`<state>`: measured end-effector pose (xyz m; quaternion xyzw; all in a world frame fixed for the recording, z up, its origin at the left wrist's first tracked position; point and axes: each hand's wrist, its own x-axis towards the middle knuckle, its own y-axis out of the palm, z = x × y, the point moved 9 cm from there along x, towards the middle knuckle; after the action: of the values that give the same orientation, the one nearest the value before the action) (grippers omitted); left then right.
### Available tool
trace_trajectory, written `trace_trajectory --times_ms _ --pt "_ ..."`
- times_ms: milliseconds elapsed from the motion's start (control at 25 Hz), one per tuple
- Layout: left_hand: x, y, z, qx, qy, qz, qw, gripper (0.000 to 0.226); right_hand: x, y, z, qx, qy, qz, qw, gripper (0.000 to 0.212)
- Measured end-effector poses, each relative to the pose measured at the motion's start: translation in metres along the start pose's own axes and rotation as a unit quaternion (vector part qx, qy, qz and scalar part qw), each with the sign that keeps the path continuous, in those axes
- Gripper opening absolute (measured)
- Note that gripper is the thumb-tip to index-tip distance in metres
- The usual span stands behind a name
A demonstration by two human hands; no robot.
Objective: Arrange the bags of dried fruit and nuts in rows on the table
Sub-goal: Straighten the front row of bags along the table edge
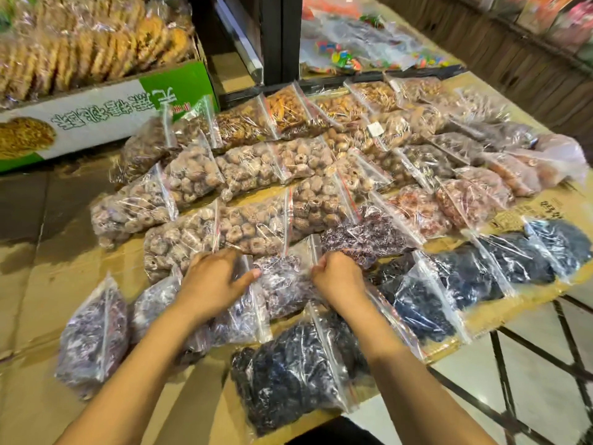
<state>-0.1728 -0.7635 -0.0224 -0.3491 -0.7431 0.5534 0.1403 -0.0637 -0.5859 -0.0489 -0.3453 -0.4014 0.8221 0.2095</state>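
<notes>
Several clear zip bags of dried fruit and nuts lie in slanted rows on a cardboard-covered table (38, 284). Between my hands sits a bag of purplish dried fruit (282, 284). My left hand (215, 281) rests on its left side, fingers spread over the plastic and thumb touching the bag. My right hand (337, 277) is closed on the bag's right edge near the zip strip. A bag of black dried fruit (288, 377) lies just below my wrists. Brown wrinkled fruit bags (253, 226) fill the row beyond my hands.
A green-and-white carton (102, 120) of packed golden snacks stands at the back left. More dark fruit bags (481, 271) run along the table's right edge, where the floor drops away. Colourful candy bags (346, 56) lie at the back behind a dark post (282, 36).
</notes>
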Motion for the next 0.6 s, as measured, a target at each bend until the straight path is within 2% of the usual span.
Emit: trace_trajectory --times_ms 80,200,320,440,600 --pt "0.001 0.005 0.008 -0.068 0.000 0.001 0.998 0.033 -0.007 -0.001 0.007 -0.042 -0.036 -0.033 0.998 0.017" --pt "0.003 0.011 0.020 -0.171 -0.012 -0.006 0.985 0.030 -0.010 -0.003 0.008 -0.023 -0.057 -0.042 0.997 0.014" --pt "0.002 0.013 0.030 -0.265 -0.044 -0.014 0.963 0.030 -0.004 -0.001 0.003 0.081 -0.057 -0.022 0.995 0.017" --pt "-0.003 0.013 0.026 -0.351 -0.051 -0.006 0.935 0.031 -0.003 -0.007 0.001 0.256 -0.065 -0.023 0.964 0.017" --pt "-0.007 0.009 0.025 -0.409 -0.059 -0.012 0.911 0.030 -0.030 -0.043 0.023 0.311 -0.197 -0.081 0.926 0.018"
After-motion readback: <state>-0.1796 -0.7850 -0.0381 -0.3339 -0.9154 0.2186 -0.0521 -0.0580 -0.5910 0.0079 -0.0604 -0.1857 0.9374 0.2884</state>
